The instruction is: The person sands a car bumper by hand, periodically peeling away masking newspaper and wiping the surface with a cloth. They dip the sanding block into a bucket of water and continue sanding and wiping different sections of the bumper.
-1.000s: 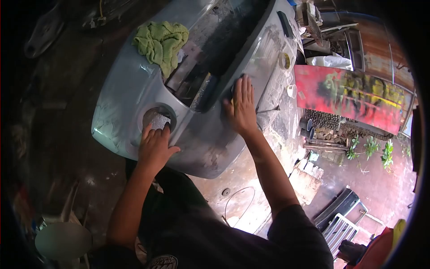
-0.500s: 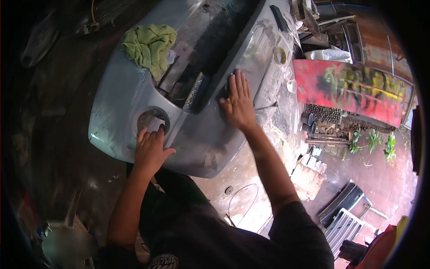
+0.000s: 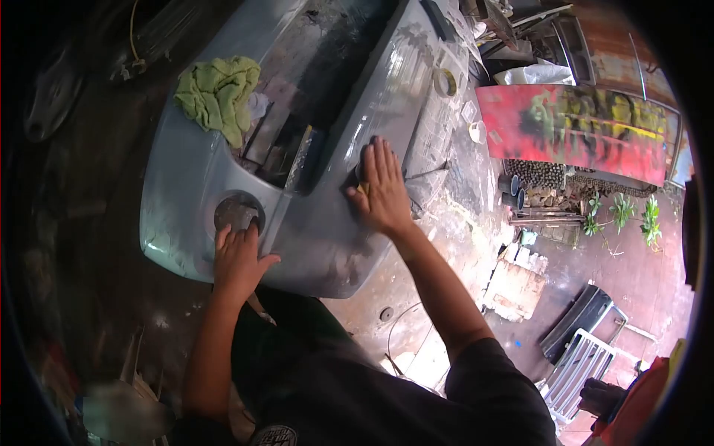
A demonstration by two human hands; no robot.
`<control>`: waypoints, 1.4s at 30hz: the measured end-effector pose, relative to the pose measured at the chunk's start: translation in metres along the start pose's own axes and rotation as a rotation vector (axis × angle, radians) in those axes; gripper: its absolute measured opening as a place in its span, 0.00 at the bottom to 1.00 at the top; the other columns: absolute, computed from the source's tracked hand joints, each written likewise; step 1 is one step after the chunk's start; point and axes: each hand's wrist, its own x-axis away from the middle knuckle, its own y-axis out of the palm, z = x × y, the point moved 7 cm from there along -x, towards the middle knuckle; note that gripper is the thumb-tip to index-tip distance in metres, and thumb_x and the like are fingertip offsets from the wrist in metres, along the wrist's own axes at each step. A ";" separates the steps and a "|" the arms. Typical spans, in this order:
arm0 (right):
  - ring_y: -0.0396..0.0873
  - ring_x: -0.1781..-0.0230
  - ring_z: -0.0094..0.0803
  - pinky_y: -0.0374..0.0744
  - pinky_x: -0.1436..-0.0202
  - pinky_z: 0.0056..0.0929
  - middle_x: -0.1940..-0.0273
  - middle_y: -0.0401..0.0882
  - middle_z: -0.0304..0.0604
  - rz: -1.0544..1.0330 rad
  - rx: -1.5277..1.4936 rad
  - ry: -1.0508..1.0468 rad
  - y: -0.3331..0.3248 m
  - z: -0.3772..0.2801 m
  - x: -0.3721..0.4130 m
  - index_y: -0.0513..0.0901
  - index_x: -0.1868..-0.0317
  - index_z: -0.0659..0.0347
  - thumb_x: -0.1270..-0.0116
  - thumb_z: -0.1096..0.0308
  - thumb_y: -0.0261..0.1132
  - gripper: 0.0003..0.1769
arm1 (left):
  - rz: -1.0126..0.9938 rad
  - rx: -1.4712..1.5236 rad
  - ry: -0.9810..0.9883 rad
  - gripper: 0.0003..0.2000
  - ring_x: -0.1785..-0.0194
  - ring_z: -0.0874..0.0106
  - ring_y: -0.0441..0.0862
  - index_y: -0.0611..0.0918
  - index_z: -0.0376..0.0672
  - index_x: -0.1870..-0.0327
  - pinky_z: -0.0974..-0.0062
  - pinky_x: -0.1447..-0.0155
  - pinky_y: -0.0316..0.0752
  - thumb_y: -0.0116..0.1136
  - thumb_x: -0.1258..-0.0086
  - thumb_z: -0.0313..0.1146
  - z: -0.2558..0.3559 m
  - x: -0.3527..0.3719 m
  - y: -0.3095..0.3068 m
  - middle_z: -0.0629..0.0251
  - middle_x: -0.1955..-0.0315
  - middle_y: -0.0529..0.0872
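A grey car bumper (image 3: 327,245) lies in front of me, with a long opening in it and dark, smudged patches on its surface. My left hand (image 3: 239,264) rests at the near rim of its round hole (image 3: 230,208), fingers apart and thumb out to the side. Flat on the bumper, right of the long opening, is my right hand (image 3: 383,189) with fingers stretched out. A small yellow bit shows by its thumb; what lies under the palm is hidden. A crumpled green cloth (image 3: 219,97) sits on the bumper's far left part.
A tape roll (image 3: 445,82) lies on the paper-covered surface right of the bumper. Beyond stands a red panel (image 3: 513,123) with smeared paint. Black car trim (image 3: 576,323) and a white grille (image 3: 584,368) lie on the floor at right, near a plant (image 3: 623,212).
The view has shifted, so the bumper and cloth appear further left. My right hand has slid slightly toward me over the bumper. My left hand stays at the round hole.
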 end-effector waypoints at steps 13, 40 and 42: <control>0.47 0.17 0.69 0.47 0.14 0.56 0.21 0.51 0.78 0.304 -0.055 0.406 0.016 0.014 0.006 0.57 0.23 0.82 0.19 0.48 0.53 0.44 | -0.015 -0.040 0.032 0.37 0.41 0.57 0.82 0.77 0.30 0.35 0.57 0.19 0.56 0.74 0.37 0.50 0.003 0.003 0.006 0.49 0.52 0.88; 0.77 0.49 0.69 0.74 0.43 0.60 0.54 0.79 0.74 0.406 -0.718 0.697 -0.033 0.148 -0.145 0.79 0.52 0.73 0.20 0.59 0.50 0.22 | -0.092 -0.212 0.029 0.46 0.30 0.48 0.71 0.69 0.31 0.28 0.48 0.21 0.56 0.76 0.39 0.54 0.003 0.003 0.014 0.44 0.36 0.76; 0.78 0.49 0.70 0.74 0.41 0.59 0.54 0.79 0.77 0.479 -0.921 0.694 -0.007 0.159 -0.117 0.77 0.49 0.73 0.21 0.57 0.50 0.23 | 0.035 -0.150 -0.137 0.50 0.27 0.45 0.66 0.66 0.32 0.24 0.47 0.21 0.56 0.77 0.41 0.55 0.020 0.006 0.000 0.43 0.32 0.71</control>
